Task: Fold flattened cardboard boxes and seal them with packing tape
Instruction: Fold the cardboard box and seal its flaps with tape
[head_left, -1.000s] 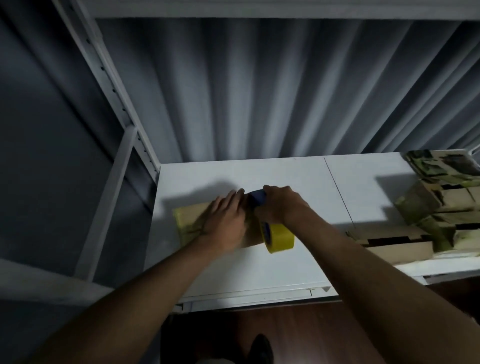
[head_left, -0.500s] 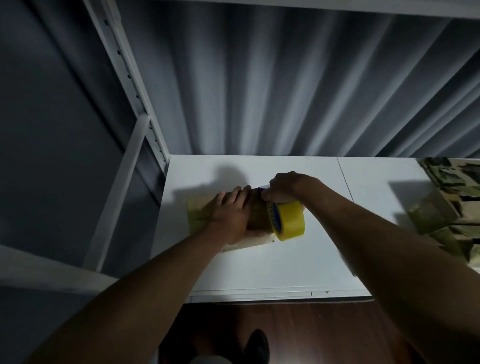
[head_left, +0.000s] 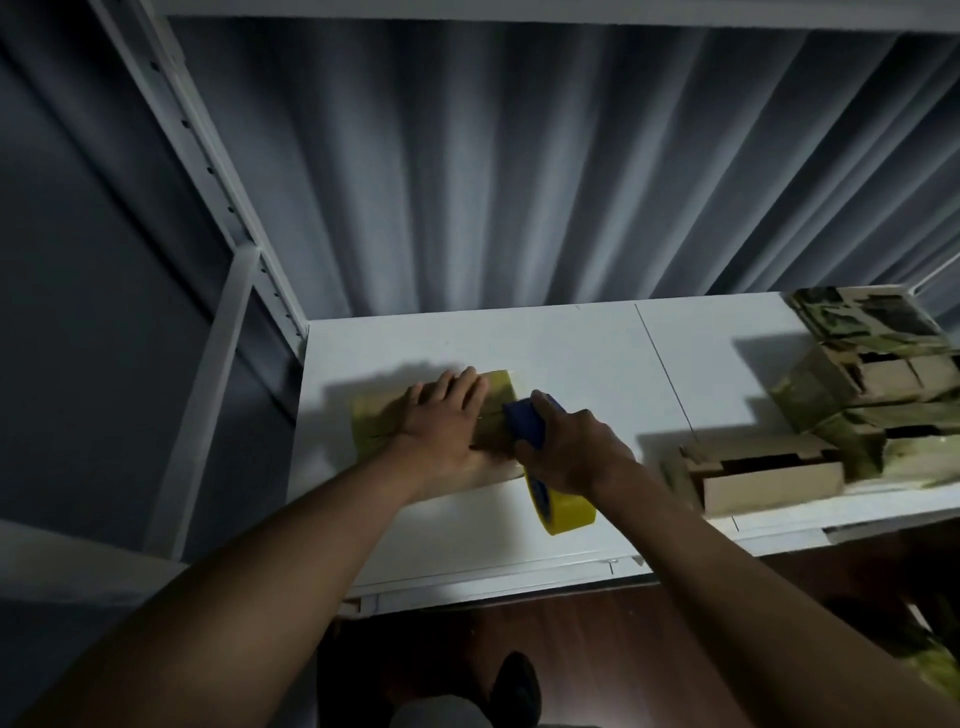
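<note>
A small folded cardboard box (head_left: 371, 423) with yellow tape on it lies on the white shelf (head_left: 571, 353). My left hand (head_left: 444, 421) presses flat on top of the box, fingers straight. My right hand (head_left: 569, 449) grips a blue tape dispenser (head_left: 524, 421) at the box's right end. The dispenser's yellow tape roll (head_left: 563, 506) hangs below my right hand. Most of the box's top is hidden under my hands.
Several folded and partly taped cardboard boxes (head_left: 769, 470) are stacked at the shelf's right end (head_left: 872, 374). A white metal rack upright (head_left: 208, 171) rises at the left. Grey curtain hangs behind. Dark wooden floor and a shoe (head_left: 514, 686) show below the shelf's front edge.
My right hand has drawn the dispenser back toward me over the box's right end; the roll now hangs lower in front. My left hand keeps pressing the box.
</note>
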